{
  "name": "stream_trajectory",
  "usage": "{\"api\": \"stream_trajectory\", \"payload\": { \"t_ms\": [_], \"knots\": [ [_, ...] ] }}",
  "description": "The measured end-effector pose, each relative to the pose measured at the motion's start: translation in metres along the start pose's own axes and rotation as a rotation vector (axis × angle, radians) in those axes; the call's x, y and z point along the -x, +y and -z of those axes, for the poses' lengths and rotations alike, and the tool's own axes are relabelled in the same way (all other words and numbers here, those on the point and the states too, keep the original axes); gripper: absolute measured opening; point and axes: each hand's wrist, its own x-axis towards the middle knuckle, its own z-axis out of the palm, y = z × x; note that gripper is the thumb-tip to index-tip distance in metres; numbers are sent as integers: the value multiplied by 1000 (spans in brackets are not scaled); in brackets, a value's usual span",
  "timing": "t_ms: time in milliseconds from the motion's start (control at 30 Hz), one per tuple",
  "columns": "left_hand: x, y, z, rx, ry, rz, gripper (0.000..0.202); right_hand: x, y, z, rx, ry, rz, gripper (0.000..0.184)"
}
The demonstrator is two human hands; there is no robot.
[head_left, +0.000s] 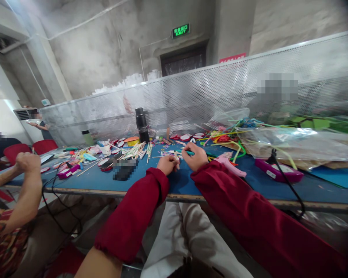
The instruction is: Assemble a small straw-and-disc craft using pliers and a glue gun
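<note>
My left hand (166,165) is low over the blue table (179,181), its fingers pinched on a small pale piece (176,155) whose kind I cannot make out. Close by on the right, my right hand (198,156) is closed around a slim teal pen-like tool (189,153). Its tip points left toward the pale piece; whether they touch I cannot tell. Dark red sleeves cover both forearms. A dark phone (125,170) lies left of my left hand, and a pink object (230,165) lies right of my right hand.
A black thermos (142,125) stands behind a heap of pale sticks (133,151). Purple devices with black cables lie at the right (278,170) and left (68,172). Plastic bags (301,143) cover the right side. A perforated metal screen (188,96) backs the table. A co-worker's arm (29,185) is at left.
</note>
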Motion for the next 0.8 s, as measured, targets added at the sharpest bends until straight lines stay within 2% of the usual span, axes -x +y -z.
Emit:
{"api": "stream_trajectory", "payload": {
  "t_ms": [333,800],
  "knots": [
    [-3,-4,0,5,-19,3,21,0,0,0,-3,0,5,11],
    [-4,-5,1,0,-22,0,21,0,4,-3,-30,-38,17,12]
  ]
}}
